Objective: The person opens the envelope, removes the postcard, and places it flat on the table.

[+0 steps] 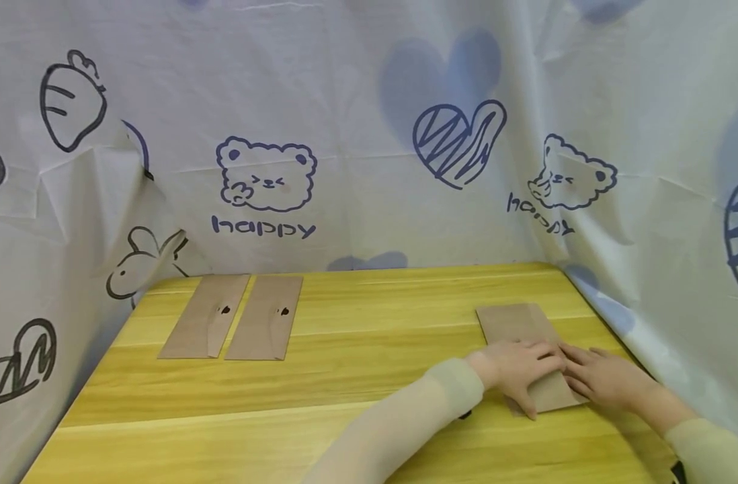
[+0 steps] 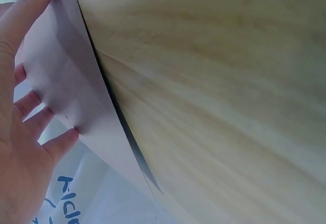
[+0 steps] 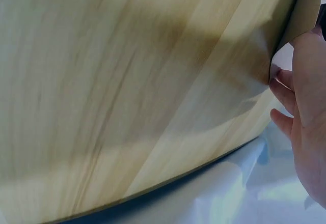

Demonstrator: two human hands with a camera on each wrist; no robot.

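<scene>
Before doodle-printed sheeting (image 1: 357,114), on yellow wood-grain table (image 1: 369,329), we're resting left hand (image 1: 519,368), fingers spread, on brown paper (image 1: 514,321); right hand (image 1: 607,380) touching its edge, pinch unclear.

A cream left sleeve (image 1: 384,427) ends in a greenish cuff (image 1: 458,388); the right sleeve (image 1: 714,445) is yellowish.

Head view: bright, soft, even light; the yellow table (image 1: 375,329) looks vivid, the pale curtain (image 1: 357,87) faintly blue with gently shaded folds. The 2 wrist views are dimmer, hazy and soft in detail. On the left, a thin dark shadow edges the brown paper (image 2: 86,86); on the right, broad shadow crosses the table and the curtain gleams at lower right.
</scene>
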